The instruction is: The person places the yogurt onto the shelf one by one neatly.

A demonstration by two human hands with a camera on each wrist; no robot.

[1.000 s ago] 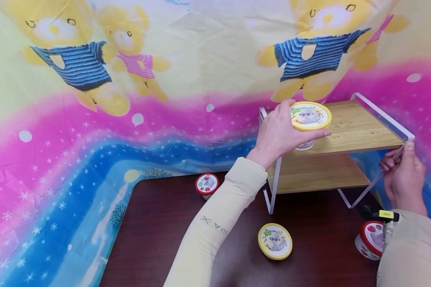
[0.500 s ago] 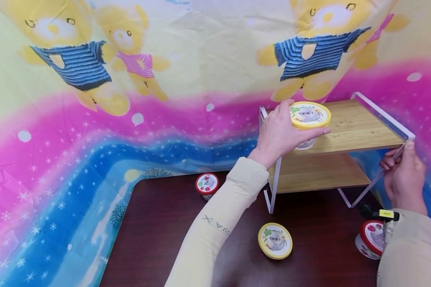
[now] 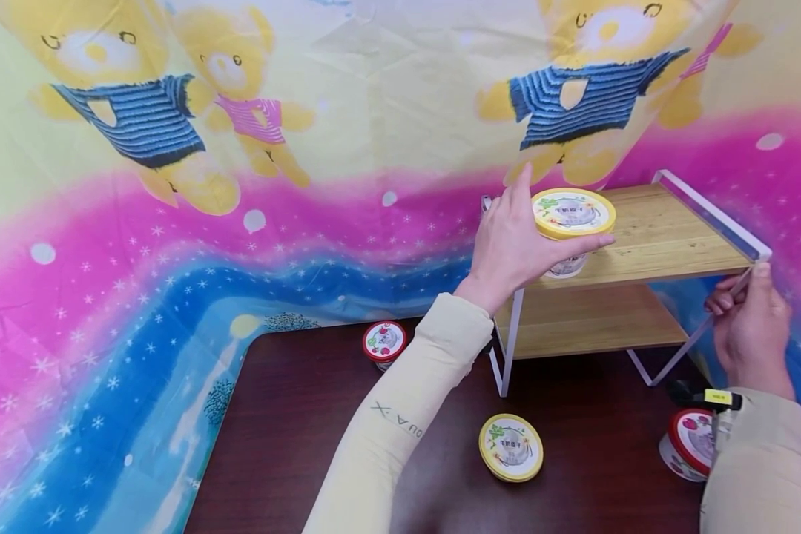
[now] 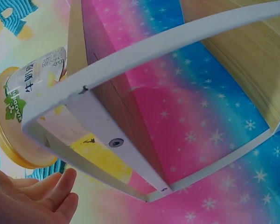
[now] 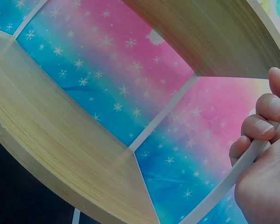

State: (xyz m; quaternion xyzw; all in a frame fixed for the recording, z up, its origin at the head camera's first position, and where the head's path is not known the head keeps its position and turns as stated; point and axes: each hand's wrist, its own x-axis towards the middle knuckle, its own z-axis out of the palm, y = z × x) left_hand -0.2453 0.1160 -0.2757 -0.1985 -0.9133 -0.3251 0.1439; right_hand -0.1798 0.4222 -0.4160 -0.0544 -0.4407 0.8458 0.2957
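A tub with a yellow lid (image 3: 574, 213) stands upright on the top board of a two-tier wooden shelf (image 3: 681, 237), near its left end. My left hand (image 3: 510, 241) is beside this tub, fingers spread and straight, thumb along its front. In the left wrist view, a gap shows between the left fingertips (image 4: 67, 186) and the tub (image 4: 25, 112). At the shelf's right end my right hand (image 3: 754, 319) grips the white metal frame. The right wrist view shows its fingers (image 5: 263, 126) curled round that bar (image 5: 242, 168).
On the dark wooden table (image 3: 294, 445) stand a red-lidded tub (image 3: 383, 341) at the back, another yellow-lidded tub (image 3: 511, 448) in front of the shelf, and a red-lidded tub (image 3: 687, 445) partly hidden by the right sleeve. A bear-print cloth (image 3: 387, 111) hangs behind.
My left fingers have lifted and straightened, coming away from the tub's lid. The tub stays in place on the top board. The right hand keeps its hold on the frame.
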